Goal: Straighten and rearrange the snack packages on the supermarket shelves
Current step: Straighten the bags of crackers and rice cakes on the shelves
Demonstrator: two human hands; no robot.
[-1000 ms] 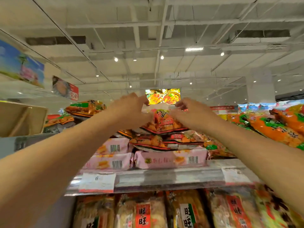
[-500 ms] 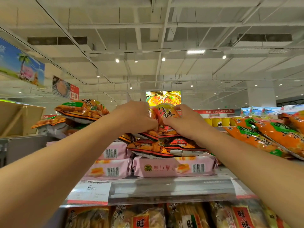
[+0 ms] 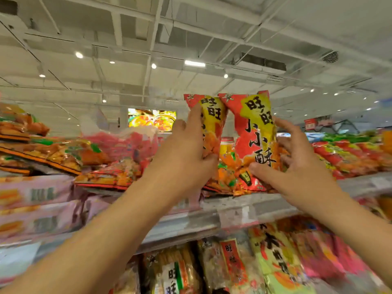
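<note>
Above the shelf (image 3: 244,211), both hands' grips hold upright snack bags, long axes vertical.

Pink packs (image 3: 36,196) at left blurred, print unreadable; lower-shelf bags (image 3: 273,262) cut off by btm edge.

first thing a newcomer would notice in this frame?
Two red-and-yellow snack bags held upright side by side at centre, above the top shelf: the left bag gripped by the left hand, the right bag by the right hand. Next, the blurred pink packs stacked at left on that shelf.
</note>
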